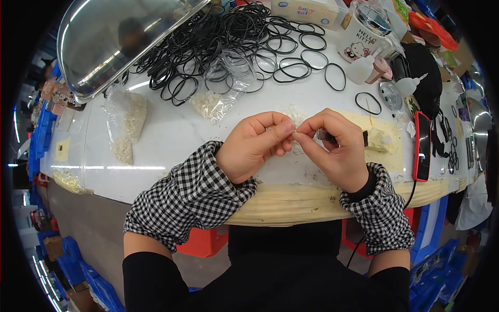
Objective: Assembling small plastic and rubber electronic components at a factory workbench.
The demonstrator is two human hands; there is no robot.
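Note:
My left hand point(254, 141) and my right hand point(338, 151) meet fingertip to fingertip above the table's near edge. Both pinch, thumb against forefinger; whatever is between the tips is too small to name. Tucked in the curled fingers of my right hand is a slim dark tool point(326, 136), its black end sticking out by the palm; its kind is unclear. Behind the fingertips, small pale bits point(294, 111) lie scattered on the white table. Checkered sleeve covers are on both forearms.
Clear bags of pale bits point(127, 122) point(212, 105) stand left. Black rubber rings point(208, 44) heap at the back beside a shiny metal lid point(122, 39). At right are a pale yellow block point(382, 140), a red-cased phone point(423, 148) with a cable, and a white cup point(358, 39).

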